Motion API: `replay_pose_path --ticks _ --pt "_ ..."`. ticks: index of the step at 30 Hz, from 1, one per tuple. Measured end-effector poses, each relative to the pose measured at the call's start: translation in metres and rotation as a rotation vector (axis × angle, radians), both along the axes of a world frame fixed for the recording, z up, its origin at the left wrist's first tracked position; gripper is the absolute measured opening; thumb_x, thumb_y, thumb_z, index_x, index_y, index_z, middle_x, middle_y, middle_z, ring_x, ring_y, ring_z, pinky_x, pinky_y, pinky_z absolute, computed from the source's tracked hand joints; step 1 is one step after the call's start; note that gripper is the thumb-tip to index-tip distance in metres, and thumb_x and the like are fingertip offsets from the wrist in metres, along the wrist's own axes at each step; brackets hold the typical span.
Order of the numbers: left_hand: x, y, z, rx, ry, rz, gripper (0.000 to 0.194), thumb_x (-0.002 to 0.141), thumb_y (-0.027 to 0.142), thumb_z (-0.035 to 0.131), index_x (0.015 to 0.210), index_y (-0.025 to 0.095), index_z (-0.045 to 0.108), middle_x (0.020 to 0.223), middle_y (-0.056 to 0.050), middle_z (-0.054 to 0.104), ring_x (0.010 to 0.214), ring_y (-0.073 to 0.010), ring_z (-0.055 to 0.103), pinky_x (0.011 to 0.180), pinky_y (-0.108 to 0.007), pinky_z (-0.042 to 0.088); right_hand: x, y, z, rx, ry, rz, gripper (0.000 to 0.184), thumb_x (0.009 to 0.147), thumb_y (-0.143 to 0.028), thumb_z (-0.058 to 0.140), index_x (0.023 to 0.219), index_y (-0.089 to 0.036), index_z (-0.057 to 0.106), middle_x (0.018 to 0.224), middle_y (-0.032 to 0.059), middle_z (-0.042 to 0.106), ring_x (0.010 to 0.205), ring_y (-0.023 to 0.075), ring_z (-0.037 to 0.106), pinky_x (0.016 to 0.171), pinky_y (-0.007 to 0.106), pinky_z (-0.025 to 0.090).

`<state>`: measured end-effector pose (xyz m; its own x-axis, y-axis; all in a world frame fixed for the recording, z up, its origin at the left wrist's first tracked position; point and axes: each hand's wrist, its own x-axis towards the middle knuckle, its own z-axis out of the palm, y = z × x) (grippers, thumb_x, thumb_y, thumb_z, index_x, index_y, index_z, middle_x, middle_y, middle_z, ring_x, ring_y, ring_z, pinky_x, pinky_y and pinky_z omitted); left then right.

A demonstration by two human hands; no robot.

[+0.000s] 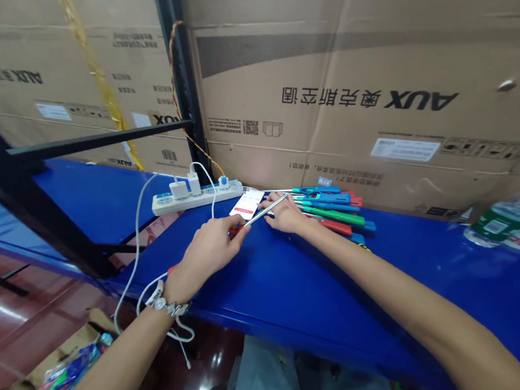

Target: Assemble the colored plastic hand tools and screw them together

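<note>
My left hand [212, 242] is closed around the red handle of a long-neck lighter [265, 211], its metal stem pointing up and to the right. Part of the handle is hidden by the palm. My right hand [284, 214] has its fingers bent in at the stem ends of a pile of long-neck lighters [332, 214] with blue, green and red handles. What those fingers grip is hidden. A flat white rectangle with a red strip [247, 205], a card or a phone screen, lies between my hands on the blue surface.
On the blue shelf [279, 283], a white power strip [195, 196] with plugs and cables lies to the left. Black metal posts [69, 219] rise there. Large cartons [365, 107] stand behind. Bottles [499, 221] are at the right. Colourful wrapped items [73, 361] lie below.
</note>
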<state>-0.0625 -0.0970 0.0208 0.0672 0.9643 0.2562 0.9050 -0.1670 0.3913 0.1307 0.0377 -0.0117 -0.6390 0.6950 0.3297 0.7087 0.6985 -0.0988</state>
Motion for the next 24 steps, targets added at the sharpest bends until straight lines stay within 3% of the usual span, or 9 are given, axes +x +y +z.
replay_pose_path --ticks 3,7,11,15,20,24 --pt "-0.007 0.001 -0.005 0.019 0.003 -0.003 0.024 0.099 0.040 0.053 0.096 0.024 0.071 0.082 -0.006 0.075 0.067 -0.0220 0.067 0.058 -0.029 0.037 -0.009 0.012 0.003 0.020 -0.121 0.010 0.023 0.092 -0.023 0.062 0.111 -0.018 0.074 0.120 0.0137 0.064 0.115 0.0295 0.051 0.103 0.046 0.033" --pt "-0.016 0.005 -0.013 0.091 -0.014 -0.059 0.025 0.099 0.040 0.054 0.090 0.023 0.070 0.075 -0.005 0.074 0.055 -0.0192 0.063 0.051 -0.027 0.032 -0.010 0.020 0.003 0.038 -0.004 0.062 0.013 0.088 -0.024 0.069 0.098 -0.017 0.073 0.110 0.0119 0.068 0.107 0.0278 0.053 0.098 0.044 0.033" --pt "-0.010 0.010 -0.015 0.165 -0.036 -0.126 0.024 0.098 0.039 0.057 0.086 0.022 0.069 0.069 -0.003 0.072 0.049 -0.0171 0.058 0.048 -0.026 0.029 0.012 0.002 0.006 -0.045 0.399 -0.117 0.010 0.077 -0.023 0.072 0.085 -0.018 0.067 0.083 0.0050 0.066 0.083 0.0218 0.054 0.081 0.036 0.038" --pt "0.014 0.021 -0.009 0.173 -0.031 -0.243 0.025 0.098 0.039 0.057 0.086 0.021 0.070 0.066 -0.004 0.070 0.050 -0.0173 0.058 0.050 -0.027 0.031 0.066 -0.033 0.006 -0.136 0.793 -0.187 0.015 0.079 -0.028 0.061 0.066 -0.021 0.059 0.062 -0.0014 0.055 0.062 0.0158 0.046 0.063 0.030 0.033" --pt "0.057 0.054 0.005 0.142 -0.012 -0.610 0.030 0.100 0.040 0.052 0.085 0.019 0.068 0.065 -0.002 0.067 0.056 -0.0163 0.058 0.057 -0.027 0.037 0.134 -0.072 0.007 -0.306 1.307 -0.312 0.022 0.072 -0.041 0.065 0.067 -0.019 0.070 0.057 -0.0035 0.049 0.055 0.0124 0.039 0.055 0.028 0.029" --pt "0.088 0.076 0.007 0.217 0.045 -0.693 0.033 0.100 0.043 0.051 0.087 0.019 0.070 0.066 -0.001 0.067 0.056 -0.0153 0.055 0.057 -0.027 0.034 0.164 -0.086 0.009 -0.457 1.611 -0.304 0.018 0.063 -0.036 0.070 0.069 -0.018 0.072 0.054 -0.0044 0.048 0.053 0.0100 0.037 0.049 0.025 0.026"
